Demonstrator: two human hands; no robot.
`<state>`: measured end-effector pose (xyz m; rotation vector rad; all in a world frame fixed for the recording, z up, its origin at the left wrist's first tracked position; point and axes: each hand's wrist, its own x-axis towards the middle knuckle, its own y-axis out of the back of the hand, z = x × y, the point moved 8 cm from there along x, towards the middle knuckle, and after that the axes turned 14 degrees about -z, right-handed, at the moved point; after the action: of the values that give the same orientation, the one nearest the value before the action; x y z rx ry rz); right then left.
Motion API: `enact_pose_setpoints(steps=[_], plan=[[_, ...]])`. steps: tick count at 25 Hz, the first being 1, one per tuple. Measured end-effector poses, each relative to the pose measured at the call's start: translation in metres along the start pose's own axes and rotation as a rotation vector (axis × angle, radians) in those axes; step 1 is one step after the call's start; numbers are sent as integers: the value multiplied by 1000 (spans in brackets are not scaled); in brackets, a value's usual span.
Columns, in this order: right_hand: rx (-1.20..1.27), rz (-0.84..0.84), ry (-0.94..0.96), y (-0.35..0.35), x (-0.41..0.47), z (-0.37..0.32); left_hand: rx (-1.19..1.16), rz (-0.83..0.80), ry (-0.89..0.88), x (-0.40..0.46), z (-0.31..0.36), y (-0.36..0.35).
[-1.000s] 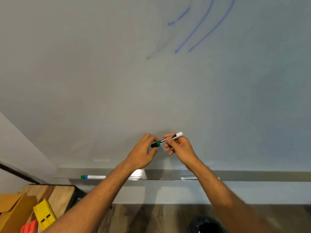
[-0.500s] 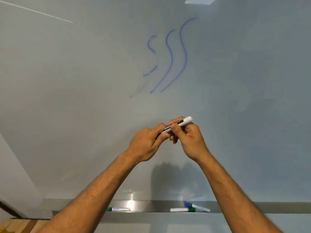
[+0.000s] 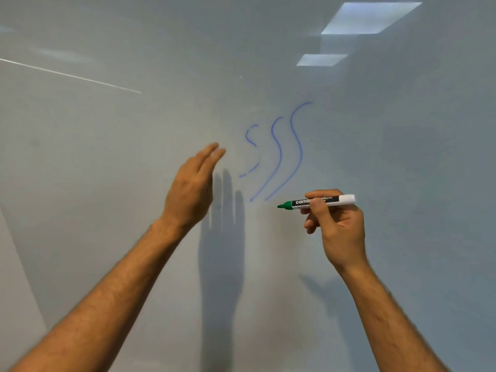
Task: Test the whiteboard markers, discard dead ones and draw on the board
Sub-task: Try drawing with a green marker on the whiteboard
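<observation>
Right hand (image 3: 338,226) pinches uncapped green marker (image 3: 316,202) near blue strokes (image 3: 279,154) (tip pointing left). Left hand (image 3: 192,189) raised, fingers straight and together, before whiteboard (image 3: 107,157).

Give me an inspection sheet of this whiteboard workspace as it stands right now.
Surface: whiteboard, pale, with three wavy blue strokes; the leftmost is broken and faint at its middle.
Job's things: green marker, uncapped, nib pointing left, just right of the strokes' lower ends; contact with the board cannot be told. No cap seen.
Clutter: nothing seen.
Grippers: left hand open, fingers straight, held edge-on near the board, holding nothing. Right hand grips the marker's barrel.
Cables: nothing seen.
Surroundings: ceiling light reflections at upper right, a thin bright streak at upper left, hand shadows on the board.
</observation>
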<state>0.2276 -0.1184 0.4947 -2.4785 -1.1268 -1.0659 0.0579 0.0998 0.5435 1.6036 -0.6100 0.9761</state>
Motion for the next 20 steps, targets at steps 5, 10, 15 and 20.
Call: enact_pose_setpoints(steps=[5, 10, 15, 20], plan=[[-109, 79, 49, 5, 20, -5, 50, -13, 105, 39, -34, -12], [-207, 275, 203, 28, 52, -31, 85, 43, 89, 42, -42, -26], [-316, 425, 270, 50, 89, -53, 152, 69, 97, 41, -42, -28], [-378, 450, 317, 47, 112, -50, 154, 105, 90, 40, -43, -27]])
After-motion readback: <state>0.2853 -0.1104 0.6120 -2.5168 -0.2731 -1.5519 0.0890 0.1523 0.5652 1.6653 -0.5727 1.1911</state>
